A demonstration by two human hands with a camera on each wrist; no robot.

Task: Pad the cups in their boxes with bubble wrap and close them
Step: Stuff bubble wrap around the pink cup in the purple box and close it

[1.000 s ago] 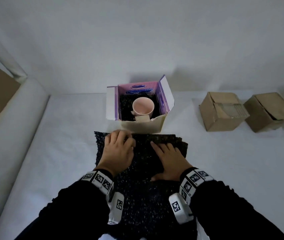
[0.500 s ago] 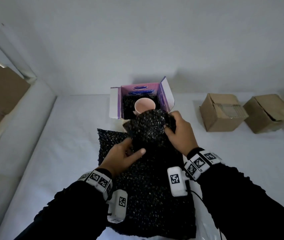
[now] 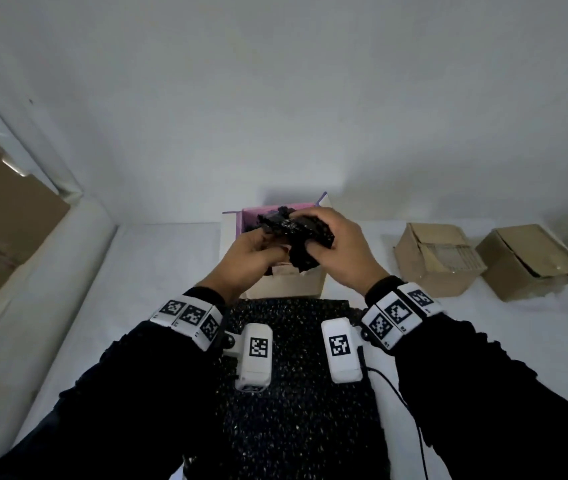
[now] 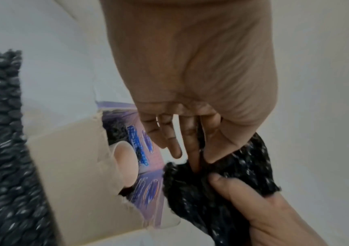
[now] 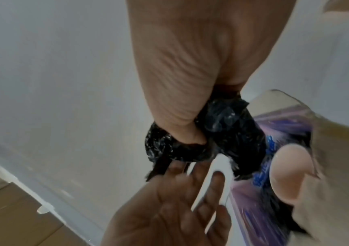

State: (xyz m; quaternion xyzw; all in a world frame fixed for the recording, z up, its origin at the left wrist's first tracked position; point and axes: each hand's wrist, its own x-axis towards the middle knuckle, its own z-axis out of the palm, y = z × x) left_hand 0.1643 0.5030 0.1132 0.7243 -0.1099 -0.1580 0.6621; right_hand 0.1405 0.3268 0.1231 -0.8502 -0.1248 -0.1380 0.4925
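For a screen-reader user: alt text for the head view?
Both hands bunch a black wad of bubble wrap over an open box. More bubble wrap lies nearer; two brown boxes sit to the right.

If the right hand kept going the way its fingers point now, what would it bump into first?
Probably the left hand: the right hand points leftward across the open box, both gripping the bubble wrap wad. Depth is unclear.

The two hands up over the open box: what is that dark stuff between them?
A crumpled wad of black bubble wrap, gripped by the left hand and the right hand above the open box. The head view shows it best.
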